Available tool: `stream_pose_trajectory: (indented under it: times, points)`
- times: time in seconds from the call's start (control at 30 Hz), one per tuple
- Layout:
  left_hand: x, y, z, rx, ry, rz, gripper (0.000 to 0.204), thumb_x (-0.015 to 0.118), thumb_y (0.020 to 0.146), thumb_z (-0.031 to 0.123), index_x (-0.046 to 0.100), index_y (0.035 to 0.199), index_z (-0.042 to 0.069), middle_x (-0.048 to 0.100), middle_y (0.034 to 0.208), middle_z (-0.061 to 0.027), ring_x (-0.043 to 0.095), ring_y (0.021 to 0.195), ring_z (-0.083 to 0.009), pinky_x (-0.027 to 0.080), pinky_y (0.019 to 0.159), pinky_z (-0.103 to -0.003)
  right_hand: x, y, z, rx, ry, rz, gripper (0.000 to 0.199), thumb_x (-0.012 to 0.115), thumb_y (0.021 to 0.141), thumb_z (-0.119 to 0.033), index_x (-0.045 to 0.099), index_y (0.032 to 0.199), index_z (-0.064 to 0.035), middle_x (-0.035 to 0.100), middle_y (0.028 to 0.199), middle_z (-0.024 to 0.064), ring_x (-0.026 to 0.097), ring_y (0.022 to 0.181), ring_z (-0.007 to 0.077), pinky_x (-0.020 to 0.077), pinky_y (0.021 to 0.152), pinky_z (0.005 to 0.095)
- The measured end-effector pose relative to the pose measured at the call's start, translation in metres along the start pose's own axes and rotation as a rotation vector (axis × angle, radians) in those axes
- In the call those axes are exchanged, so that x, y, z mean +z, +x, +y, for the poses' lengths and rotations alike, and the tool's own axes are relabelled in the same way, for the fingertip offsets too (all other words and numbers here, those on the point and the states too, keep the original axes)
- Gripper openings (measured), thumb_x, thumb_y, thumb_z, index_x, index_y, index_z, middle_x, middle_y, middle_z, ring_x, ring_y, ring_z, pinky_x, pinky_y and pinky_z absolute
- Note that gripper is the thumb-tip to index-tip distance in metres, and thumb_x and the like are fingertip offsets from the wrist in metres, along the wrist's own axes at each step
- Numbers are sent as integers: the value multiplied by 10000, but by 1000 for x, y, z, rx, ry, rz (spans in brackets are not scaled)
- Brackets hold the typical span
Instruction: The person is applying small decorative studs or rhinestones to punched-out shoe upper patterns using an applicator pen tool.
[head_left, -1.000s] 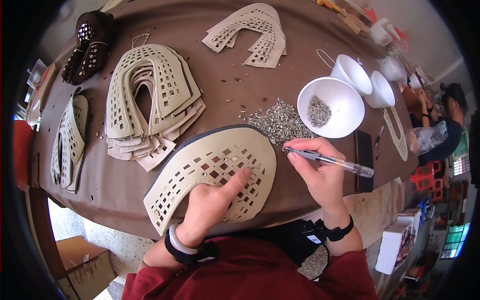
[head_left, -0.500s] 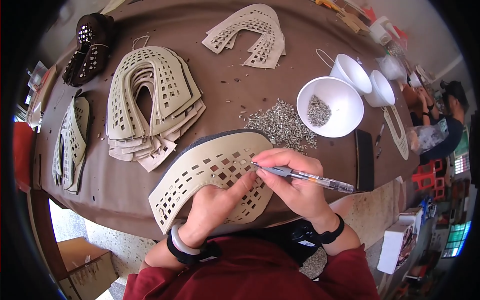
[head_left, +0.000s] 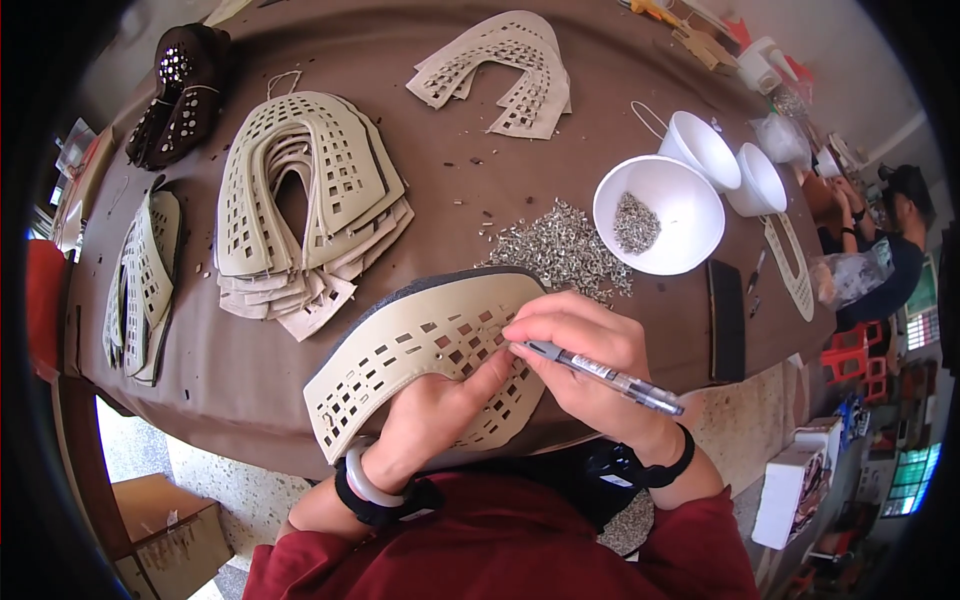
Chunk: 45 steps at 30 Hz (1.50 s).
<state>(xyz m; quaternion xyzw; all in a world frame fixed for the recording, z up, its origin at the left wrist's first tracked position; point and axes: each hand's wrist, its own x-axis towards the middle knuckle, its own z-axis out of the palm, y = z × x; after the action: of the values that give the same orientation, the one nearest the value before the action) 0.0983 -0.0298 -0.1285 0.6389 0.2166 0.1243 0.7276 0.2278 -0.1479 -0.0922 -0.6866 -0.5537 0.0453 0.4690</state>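
Beige perforated shoe upper (head_left: 372,372) held at the near table edge. Left hand (head_left: 430,415) partly closed on it, thumb on top, fingers hidden beneath. Right hand (head_left: 592,350) pinched round a clear-barrelled pen (head_left: 612,376), nib end by the left thumb; whether it grips a metal bit too, can't tell. Good practice, I judge: brace the leather close to the hole, short controlled nib strokes. Beyond: silvery hardware heap (head_left: 562,245), white bowl (head_left: 692,228).

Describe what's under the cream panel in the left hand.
A dark layer shows past the far edge of the panel; brown shows through some holes. The left hand has its thumb on top; other fingertips are hidden, probably beneath. The rest underneath is covered.
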Motion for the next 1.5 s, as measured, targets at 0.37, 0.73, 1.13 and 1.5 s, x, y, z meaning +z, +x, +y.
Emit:
stream_pose_trajectory:
  times: [0.37, 0.73, 1.13, 1.5]
  points:
    - [0, 1, -10, 124, 89, 27, 288, 646, 905, 132, 620, 1165, 10, 691, 1045, -79, 666, 918, -160, 529, 791, -292, 16, -8, -1, 137, 54, 147, 113, 711, 794, 7, 679, 901, -7, 669, 837, 102, 666, 707, 180, 534, 642, 273]
    - [-7, 0, 9, -96, -229, 67, 331, 659, 918, 180, 622, 1185, -13, 695, 1072, -89, 658, 936, -148, 524, 817, -283, -9, -10, 1, 370, 592, 335, 157, 711, 848, 15, 648, 991, 27, 662, 869, 44, 618, 778, 67, 505, 676, 196]
    - [4, -22, 25, -161, -309, 81, 386, 585, 965, 292, 615, 1170, -34, 680, 1038, -88, 642, 896, -124, 526, 766, -267, 14, -29, -12, 81, 114, 241, 161, 713, 783, 46, 678, 931, -11, 695, 840, 94, 671, 712, 151, 525, 629, 264]
    - [-11, -32, 18, 52, -776, 140, 325, 477, 951, 164, 554, 1195, -36, 650, 1113, -133, 622, 1005, -200, 490, 845, -327, 0, -39, -38, -27, 177, 128, 166, 743, 702, 56, 663, 834, -5, 674, 763, 63, 652, 667, 129, 503, 616, 240]
